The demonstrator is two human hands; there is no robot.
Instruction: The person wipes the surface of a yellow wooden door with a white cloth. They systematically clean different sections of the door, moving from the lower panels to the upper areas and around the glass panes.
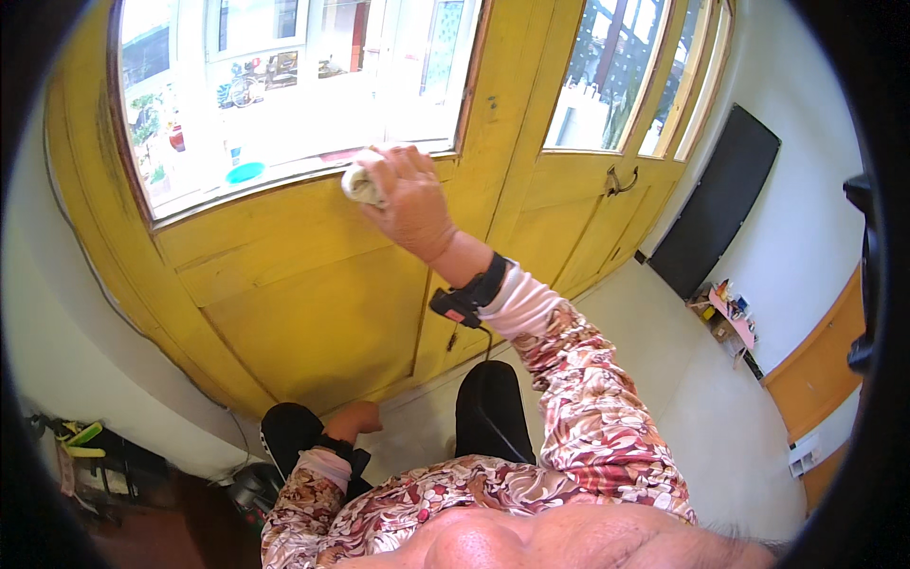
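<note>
My right hand (412,199) is closed round a bunched whitish cloth (361,186). It is raised to the lower edge of a glass pane (313,114) set in a yellow wooden door panel (313,322). The cloth lies at the bottom strip of the pane's frame, near its right half. A black strap with a small device (464,302) sits round my right wrist. Low down by my left knee is my left hand (354,419), near the bottom of the panel. Its fingers are too small and turned away to make out.
A metal handle (621,180) sticks out from the yellow door section at right. Beyond it, a dark board (716,204) leans on the white wall, beside a low pink-topped shelf (735,318) with small items. Dark furniture holding green tools (85,436) stands at lower left.
</note>
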